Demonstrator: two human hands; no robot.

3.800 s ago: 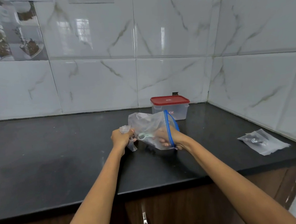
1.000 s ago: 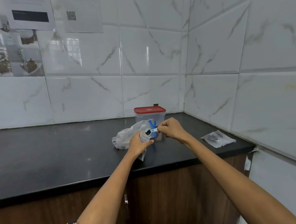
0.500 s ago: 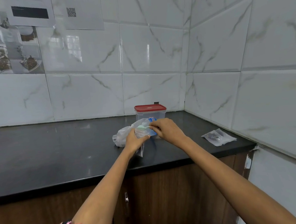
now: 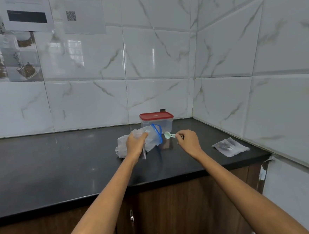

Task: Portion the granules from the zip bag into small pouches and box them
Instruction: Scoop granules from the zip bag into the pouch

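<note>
A: Largest item first?
B: Black bench [image 4: 62, 169], spanning the lower middle of the frame, tiled walls behind and to the right, wood cabinet fronts below.

A: Container?
B: Clear box [image 4: 157, 123] with red lid on, at the back of the bench, centre frame, near the wall corner.

A: Zip bag?
B: Clear zip bag [image 4: 151, 139] with blue zip strip, lying crumpled on the bench just in front of the box, mouth turned toward frame right. Contents not readable from here.

A: Left hand?
B: Left hand [image 4: 135, 145] sits over the bag's middle, fingers [image 4: 143, 136] closed on a small clear pouch [image 4: 143, 150], whose lower edge hangs below the hand. Whether the fingers also pinch the zip bag, I cannot tell.

A: Right hand?
B: Right hand [image 4: 187, 141], right of the bag mouth and clear of it, fingers closed in a pinch on the handle of a pale green scoop [image 4: 168, 135]. The scoop bowl points toward the bag mouth, just beside the blue strip, not touching.

A: Anything else?
B: Flat filled pouches [image 4: 229, 146] with dark granules, at the bench's right end, well apart from both hands.
</note>
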